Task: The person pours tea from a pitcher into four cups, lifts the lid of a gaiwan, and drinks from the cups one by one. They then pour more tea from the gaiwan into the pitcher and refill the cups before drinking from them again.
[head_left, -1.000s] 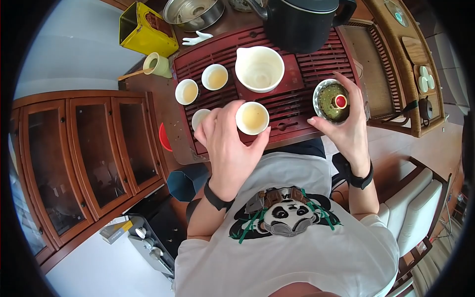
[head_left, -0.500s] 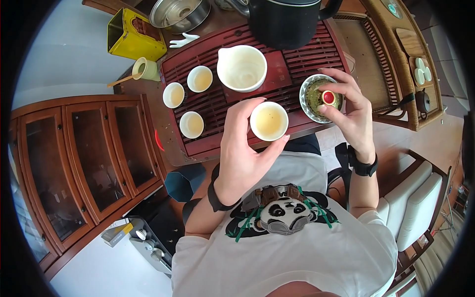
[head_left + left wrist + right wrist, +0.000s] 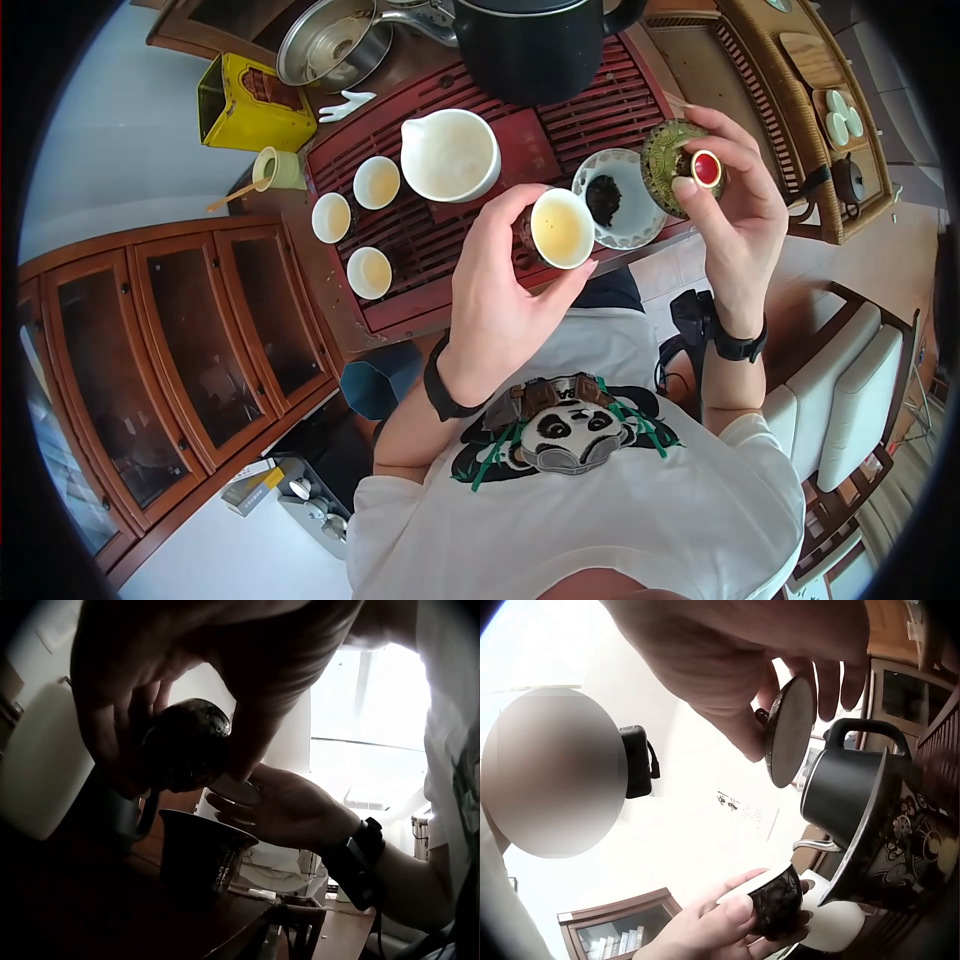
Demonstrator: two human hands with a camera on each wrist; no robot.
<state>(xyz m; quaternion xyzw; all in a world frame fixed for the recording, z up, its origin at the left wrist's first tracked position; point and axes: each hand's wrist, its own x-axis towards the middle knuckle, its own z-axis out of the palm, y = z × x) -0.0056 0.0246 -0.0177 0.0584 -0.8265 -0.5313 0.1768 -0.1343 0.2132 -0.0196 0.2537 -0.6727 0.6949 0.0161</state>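
Note:
A small cup of pale yellow tea [image 3: 562,229] is gripped between the thumb and fingers of my left hand [image 3: 500,295]; its dark patterned outside shows in the left wrist view [image 3: 187,746]. My right hand [image 3: 742,215] pinches the red-topped knob of a green patterned lid [image 3: 665,165], tilted on edge in the right wrist view [image 3: 790,735]. The lid is held apart from the lidded bowl's base [image 3: 635,215], which stands uncovered with dark leaves [image 3: 603,200] at its bottom. Three more filled cups [image 3: 376,183] [image 3: 331,217] [image 3: 369,272] stand on the slatted red tray [image 3: 420,300].
A white spouted pitcher [image 3: 450,155] and a black kettle [image 3: 530,50] are on the tray. Behind and left are a metal pan [image 3: 335,45], a yellow tin [image 3: 255,105], a white hand-shaped piece [image 3: 345,107] and a pale green pot [image 3: 285,170]. A wicker tray [image 3: 700,60] lies right.
My right hand has taken hold of the lid's knob and lifted the lid off the bowl to the right. My left hand has carried its cup rightward, close beside the bowl. The head view has shifted.

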